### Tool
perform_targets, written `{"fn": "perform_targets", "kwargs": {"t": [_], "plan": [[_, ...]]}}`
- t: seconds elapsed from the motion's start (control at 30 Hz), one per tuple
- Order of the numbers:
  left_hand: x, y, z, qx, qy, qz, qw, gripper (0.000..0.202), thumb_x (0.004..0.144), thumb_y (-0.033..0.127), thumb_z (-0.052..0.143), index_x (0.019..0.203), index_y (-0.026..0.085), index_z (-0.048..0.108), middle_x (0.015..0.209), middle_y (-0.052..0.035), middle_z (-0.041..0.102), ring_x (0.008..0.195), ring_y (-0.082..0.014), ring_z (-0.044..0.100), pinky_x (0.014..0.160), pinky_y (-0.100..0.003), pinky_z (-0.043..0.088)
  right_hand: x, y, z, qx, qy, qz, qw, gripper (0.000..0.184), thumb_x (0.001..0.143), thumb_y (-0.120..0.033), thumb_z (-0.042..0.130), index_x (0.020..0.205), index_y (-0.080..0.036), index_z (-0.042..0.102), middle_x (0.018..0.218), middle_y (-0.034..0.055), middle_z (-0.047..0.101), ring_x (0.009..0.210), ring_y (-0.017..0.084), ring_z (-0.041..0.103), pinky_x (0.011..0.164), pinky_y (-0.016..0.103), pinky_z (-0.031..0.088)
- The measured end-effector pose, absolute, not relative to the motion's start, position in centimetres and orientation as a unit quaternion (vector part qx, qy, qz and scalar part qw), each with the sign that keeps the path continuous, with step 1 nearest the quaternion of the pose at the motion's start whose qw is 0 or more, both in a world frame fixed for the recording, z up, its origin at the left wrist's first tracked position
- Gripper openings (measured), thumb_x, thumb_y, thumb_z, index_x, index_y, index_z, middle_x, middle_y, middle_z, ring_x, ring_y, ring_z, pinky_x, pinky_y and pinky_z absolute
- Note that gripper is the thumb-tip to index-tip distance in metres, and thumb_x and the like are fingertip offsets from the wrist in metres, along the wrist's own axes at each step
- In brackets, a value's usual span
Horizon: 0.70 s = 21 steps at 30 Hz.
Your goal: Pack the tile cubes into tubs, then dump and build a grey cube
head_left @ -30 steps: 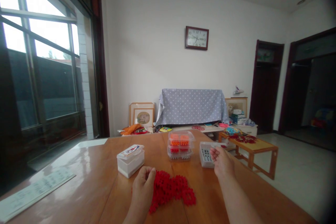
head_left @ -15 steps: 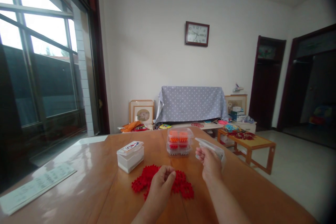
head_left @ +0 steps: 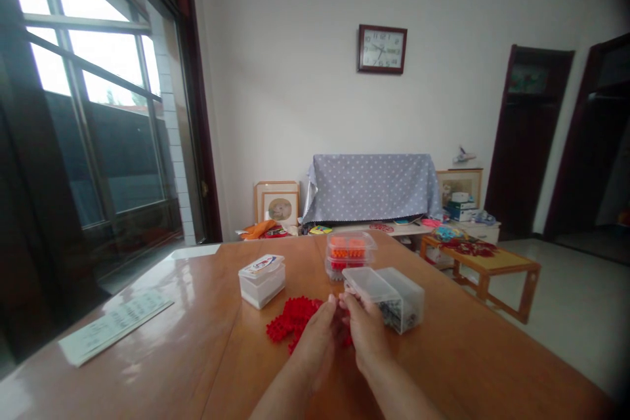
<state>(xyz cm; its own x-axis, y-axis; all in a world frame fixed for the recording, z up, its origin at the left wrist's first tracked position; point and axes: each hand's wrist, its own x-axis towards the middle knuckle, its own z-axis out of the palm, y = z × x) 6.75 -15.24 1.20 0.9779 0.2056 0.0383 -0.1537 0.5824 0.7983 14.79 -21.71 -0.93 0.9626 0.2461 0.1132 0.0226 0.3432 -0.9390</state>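
Right hand (head_left: pixel 367 331) on clear box lid (head_left: pixel 369 285)

Carrier: a glossy wooden table (head_left: pixel 433 354), made of joined boards
Landmark: a heap of interlocked red plastic pieces (head_left: pixel 294 319), lying on the table's near middle
Left of the heap: a clear box with a white printed lid (head_left: pixel 262 282), just beside it
Further left of the heap: a white printed sheet (head_left: pixel 115 327), well apart, lying flat near the table's edge
Beyond the heap: two stacked clear boxes (head_left: pixel 348 256) holding orange and red pieces, near it
Right of the heap: a clear box of dark parts (head_left: pixel 401 302), near it, lying on its side or tilted; the pictures do not settle which
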Motion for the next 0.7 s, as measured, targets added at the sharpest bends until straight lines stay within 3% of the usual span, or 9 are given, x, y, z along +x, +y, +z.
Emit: {"fn": "perform_targets", "kwargs": {"t": [0.13,0.23,0.37,0.43,0.5,0.57,0.6,0.7], "plan": [[7.2,-14.5,0.5,0.435,0.049,0.086,0.895,0.052,0.092,0.061,0.059,0.119,0.016,0.067,0.134,-0.0164,0.065,0.130,-0.0317,0.056,0.111,-0.044,0.041,13.6,-23.1,-0.7,-0.573,-0.114,0.156,0.797,0.037,0.075,-0.042,0.074,0.104,-0.019,0.071,0.088,0.0032,0.076,0.078,0.020,0.069,0.063,0.026,0.050],[7.5,-13.8,-0.4,0.428,0.072,0.066,0.899,0.062,0.093,0.064,0.055,0.134,0.018,0.059,0.148,-0.0164,0.055,0.141,-0.0305,0.046,0.116,-0.043,0.035,12.9,-25.1,-0.6,-0.602,-0.129,0.198,0.763,0.039,0.076,-0.041,0.073,0.108,-0.019,0.072,0.091,0.0039,0.077,0.079,0.019,0.069,0.063,0.025,0.048],[7.6,-13.4,-0.9,0.403,0.050,0.033,0.913,0.080,0.093,0.070,0.049,0.152,0.017,0.038,0.156,-0.0194,0.045,0.147,-0.0293,0.040,0.119,-0.044,0.029,12.8,-27.8,-1.5,-0.672,-0.181,0.220,0.683,0.030,0.079,-0.045,0.069,0.091,-0.017,0.073,0.078,0.0034,0.074,0.066,0.017,0.064,0.054,0.022,0.041],[7.6,-13.3,-0.8,0.390,0.036,0.022,0.920,0.081,0.093,0.070,0.047,0.154,0.018,0.035,0.156,-0.0190,0.046,0.146,-0.0292,0.042,0.120,-0.044,0.028,13.5,-29.1,-2.4,-0.710,-0.205,0.170,0.652,0.032,0.082,-0.049,0.064,0.081,-0.018,0.071,0.068,0.0020,0.070,0.058,0.016,0.059,0.052,0.024,0.039],[7.4,-13.3,-0.5,0.383,0.029,0.019,0.923,0.078,0.094,0.070,0.046,0.153,0.019,0.038,0.156,-0.0178,0.046,0.145,-0.0290,0.043,0.120,-0.044,0.028,14.9,-30.6,-3.0,-0.733,-0.195,0.025,0.651,0.032,0.081,-0.051,0.065,0.080,-0.020,0.069,0.068,0.0015,0.067,0.065,0.019,0.060,0.062,0.028,0.045],[7.3,-13.3,-0.2,0.378,0.017,0.021,0.925,0.075,0.094,0.070,0.045,0.150,0.020,0.041,0.156,-0.0171,0.046,0.145,-0.0293,0.043,0.119,-0.045,0.028,17.0,-32.2,-3.2,-0.749,-0.095,-0.125,0.644,0.042,0.077,-0.053,0.070,0.103,-0.021,0.069,0.089,0.0064,0.072,0.079,0.023,0.065,0.073,0.033,0.050],[7.2,-13.2,0.0,0.377,0.011,0.023,0.926,0.075,0.094,0.070,0.045,0.150,0.021,0.043,0.156,-0.0169,0.046,0.145,-0.0295,0.042,0.119,-0.045,0.029,18.1,-33.0,-3.3,-0.757,-0.052,-0.173,0.628,0.057,0.073,-0.053,0.073,0.120,-0.021,0.066,0.107,0.0104,0.071,0.086,0.026,0.066,0.077,0.035,0.051],[7.0,-13.1,0.5,0.373,0.002,0.028,0.927,0.074,0.093,0.072,0.045,0.148,0.021,0.046,0.155,-0.0163,0.046,0.145,-0.0300,0.042,0.118,-0.046,0.030,21.2,-34.7,-3.3,-0.801,-0.015,-0.199,0.565,0.101,0.063,-0.050,0.080,0.152,-0.020,0.044,0.147,0.0209,0.052,0.110,0.035,0.065,0.094,0.045,0.048]]}}
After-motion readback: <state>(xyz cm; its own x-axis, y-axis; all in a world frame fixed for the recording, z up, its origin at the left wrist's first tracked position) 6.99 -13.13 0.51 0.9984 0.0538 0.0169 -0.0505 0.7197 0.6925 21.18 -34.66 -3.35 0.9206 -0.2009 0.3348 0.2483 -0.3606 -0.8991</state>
